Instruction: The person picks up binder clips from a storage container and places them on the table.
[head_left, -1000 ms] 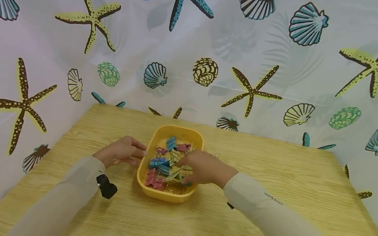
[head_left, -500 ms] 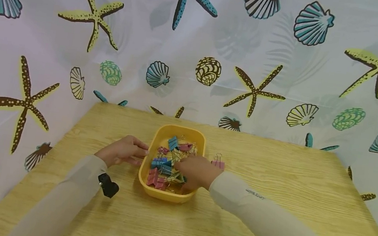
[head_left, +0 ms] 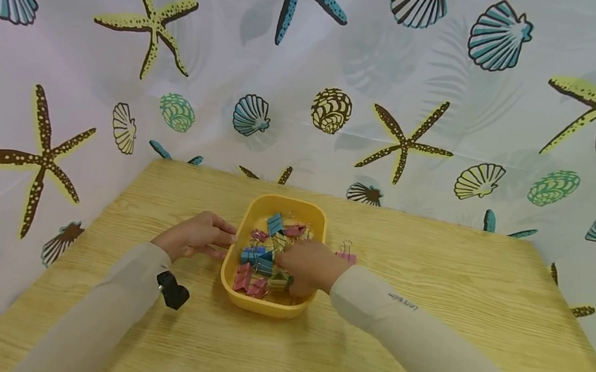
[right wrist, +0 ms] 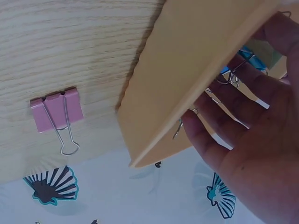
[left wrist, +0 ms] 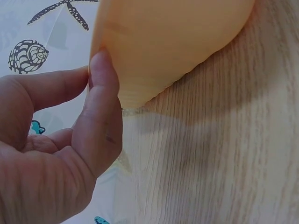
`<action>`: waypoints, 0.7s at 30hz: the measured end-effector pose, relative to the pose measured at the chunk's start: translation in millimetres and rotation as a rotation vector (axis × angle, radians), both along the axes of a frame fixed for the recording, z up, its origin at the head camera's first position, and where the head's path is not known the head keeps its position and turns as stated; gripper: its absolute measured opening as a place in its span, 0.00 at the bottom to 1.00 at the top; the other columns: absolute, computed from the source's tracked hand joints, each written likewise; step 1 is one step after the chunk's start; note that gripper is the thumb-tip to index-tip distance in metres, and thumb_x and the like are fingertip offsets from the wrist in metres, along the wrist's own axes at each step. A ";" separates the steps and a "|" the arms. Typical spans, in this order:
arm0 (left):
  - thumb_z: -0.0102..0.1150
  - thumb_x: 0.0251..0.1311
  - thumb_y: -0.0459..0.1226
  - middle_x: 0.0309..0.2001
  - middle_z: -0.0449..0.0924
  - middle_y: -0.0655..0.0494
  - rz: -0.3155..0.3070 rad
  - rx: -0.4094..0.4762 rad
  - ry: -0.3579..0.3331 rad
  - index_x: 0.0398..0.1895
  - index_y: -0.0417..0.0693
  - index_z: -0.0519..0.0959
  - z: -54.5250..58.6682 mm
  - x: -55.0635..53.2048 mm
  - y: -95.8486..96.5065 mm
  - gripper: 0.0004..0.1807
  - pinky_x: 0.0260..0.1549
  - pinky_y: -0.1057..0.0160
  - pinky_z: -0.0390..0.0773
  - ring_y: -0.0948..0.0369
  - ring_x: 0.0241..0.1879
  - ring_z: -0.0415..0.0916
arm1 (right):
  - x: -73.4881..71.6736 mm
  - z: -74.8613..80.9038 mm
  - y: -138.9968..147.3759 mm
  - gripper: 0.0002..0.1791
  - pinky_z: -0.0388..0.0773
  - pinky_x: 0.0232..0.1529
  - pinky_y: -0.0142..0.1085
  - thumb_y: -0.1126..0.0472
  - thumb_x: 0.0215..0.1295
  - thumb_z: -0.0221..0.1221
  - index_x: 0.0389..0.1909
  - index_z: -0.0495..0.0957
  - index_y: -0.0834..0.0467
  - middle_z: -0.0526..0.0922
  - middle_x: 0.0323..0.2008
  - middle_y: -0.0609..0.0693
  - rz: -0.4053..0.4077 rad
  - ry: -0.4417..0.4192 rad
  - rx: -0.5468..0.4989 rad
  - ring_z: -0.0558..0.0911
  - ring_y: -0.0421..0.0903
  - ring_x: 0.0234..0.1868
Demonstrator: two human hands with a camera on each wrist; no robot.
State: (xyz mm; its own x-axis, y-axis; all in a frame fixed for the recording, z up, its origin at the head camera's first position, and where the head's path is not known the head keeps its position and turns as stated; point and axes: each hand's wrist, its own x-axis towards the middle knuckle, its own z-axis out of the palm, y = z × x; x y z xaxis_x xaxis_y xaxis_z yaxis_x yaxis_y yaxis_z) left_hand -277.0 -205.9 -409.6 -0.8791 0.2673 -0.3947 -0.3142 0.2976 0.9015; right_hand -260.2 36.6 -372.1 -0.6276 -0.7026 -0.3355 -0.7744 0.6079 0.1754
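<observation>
A yellow plastic tub holds several binder clips in blue, pink and green. My left hand is at its left side. In the left wrist view, thumb and index finger pinch the rim. My right hand reaches over the right rim into the tub, its fingers down among the clips. Near them lies a green binder clip; blue clips and pink clips sit further left. The right fingertips are partly hidden, so any hold on a clip cannot be made out.
A single pink binder clip lies on the wooden table, right of the tub and beyond the right wrist. Behind the table hangs a white cloth printed with starfish and shells.
My right forearm has moved left, uncovering the pink clip on the table. The green and pink clips near the tub's front have shifted slightly. My left hand keeps its place at the rim.
</observation>
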 end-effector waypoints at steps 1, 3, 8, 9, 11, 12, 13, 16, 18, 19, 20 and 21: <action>0.50 0.69 0.32 0.59 0.68 0.35 -0.002 0.001 0.003 0.64 0.27 0.64 -0.2 -0.5 0.0 0.23 0.45 0.56 0.82 0.49 0.54 0.74 | -0.1 1.3 0.0 0.24 0.75 0.56 0.40 0.49 0.53 0.68 0.51 0.79 0.50 0.81 0.45 0.46 0.004 -0.002 -0.001 0.79 0.46 0.45; 0.50 0.69 0.32 0.59 0.68 0.34 -0.003 0.004 0.005 0.64 0.27 0.64 -0.4 -1.1 0.2 0.24 0.46 0.55 0.81 0.49 0.54 0.74 | -0.2 4.1 -0.3 0.23 0.77 0.54 0.40 0.47 0.53 0.67 0.50 0.80 0.51 0.82 0.43 0.46 0.005 -0.016 -0.005 0.79 0.46 0.44; 0.50 0.69 0.32 0.59 0.68 0.35 -0.002 -0.008 -0.002 0.65 0.28 0.64 -1.2 -1.3 0.9 0.24 0.46 0.56 0.81 0.48 0.56 0.74 | 0.4 11.8 -0.9 0.22 0.79 0.50 0.39 0.46 0.56 0.66 0.49 0.81 0.52 0.83 0.42 0.46 0.004 -0.070 -0.034 0.81 0.46 0.43; 0.50 0.70 0.32 0.60 0.68 0.35 -0.001 -0.008 -0.005 0.65 0.28 0.64 -1.5 -1.2 0.9 0.24 0.46 0.56 0.81 0.48 0.56 0.73 | 0.2 13.3 -0.9 0.22 0.79 0.50 0.39 0.47 0.56 0.66 0.49 0.81 0.53 0.84 0.42 0.46 0.007 -0.080 -0.045 0.81 0.46 0.43; 0.50 0.70 0.32 0.60 0.68 0.35 -0.002 -0.007 -0.006 0.65 0.28 0.63 -1.9 -1.1 1.0 0.24 0.45 0.57 0.82 0.48 0.56 0.73 | -0.5 16.8 -0.4 0.22 0.79 0.50 0.39 0.48 0.57 0.67 0.50 0.81 0.54 0.84 0.43 0.48 0.010 -0.101 -0.068 0.82 0.46 0.43; 0.50 0.70 0.32 0.60 0.68 0.34 0.000 -0.004 -0.007 0.65 0.27 0.63 -2.1 -1.2 1.0 0.24 0.45 0.57 0.82 0.48 0.56 0.73 | -1.3 18.6 0.1 0.22 0.79 0.51 0.39 0.49 0.57 0.66 0.50 0.81 0.55 0.84 0.44 0.48 0.011 -0.112 -0.080 0.82 0.46 0.44; 0.50 0.70 0.32 0.60 0.67 0.34 0.002 -0.001 -0.008 0.65 0.27 0.63 -2.3 -1.2 1.0 0.24 0.45 0.57 0.82 0.48 0.57 0.72 | -2.2 20.8 0.8 0.22 0.79 0.52 0.39 0.50 0.58 0.66 0.51 0.81 0.56 0.84 0.45 0.49 0.012 -0.124 -0.091 0.82 0.47 0.45; 0.50 0.70 0.32 0.60 0.67 0.34 0.003 0.004 -0.008 0.65 0.27 0.63 -2.6 -1.4 0.7 0.24 0.45 0.57 0.82 0.47 0.57 0.72 | -6.4 29.0 3.3 0.20 0.78 0.52 0.39 0.52 0.60 0.63 0.50 0.81 0.57 0.84 0.47 0.49 -0.008 -0.166 -0.136 0.81 0.47 0.47; 0.50 0.69 0.32 0.60 0.67 0.34 0.008 0.007 -0.010 0.65 0.27 0.63 -2.1 -1.3 0.6 0.25 0.45 0.56 0.82 0.46 0.57 0.72 | -10.3 35.8 5.9 0.19 0.77 0.53 0.39 0.52 0.61 0.61 0.50 0.81 0.58 0.83 0.48 0.49 -0.024 -0.181 -0.169 0.81 0.47 0.48; 0.50 0.69 0.32 0.61 0.67 0.34 0.010 0.007 -0.010 0.65 0.27 0.63 -1.7 -1.1 0.6 0.25 0.44 0.56 0.82 0.46 0.57 0.72 | -12.2 39.1 7.8 0.19 0.77 0.52 0.39 0.52 0.61 0.61 0.49 0.81 0.58 0.83 0.47 0.49 -0.031 -0.179 -0.185 0.81 0.46 0.47; 0.51 0.69 0.32 0.61 0.67 0.34 0.011 0.008 -0.011 0.65 0.27 0.63 -1.2 -0.9 0.7 0.25 0.44 0.56 0.82 0.45 0.57 0.72 | -14.5 42.2 9.9 0.19 0.78 0.51 0.39 0.51 0.61 0.61 0.49 0.80 0.58 0.83 0.46 0.49 -0.045 -0.182 -0.209 0.81 0.46 0.45; 0.51 0.69 0.32 0.61 0.66 0.34 0.010 0.008 -0.011 0.65 0.27 0.63 -0.7 -0.7 0.9 0.25 0.44 0.56 0.82 0.45 0.58 0.71 | -16.4 45.8 12.3 0.19 0.78 0.50 0.39 0.51 0.61 0.61 0.48 0.79 0.58 0.82 0.46 0.49 -0.063 -0.186 -0.237 0.80 0.46 0.43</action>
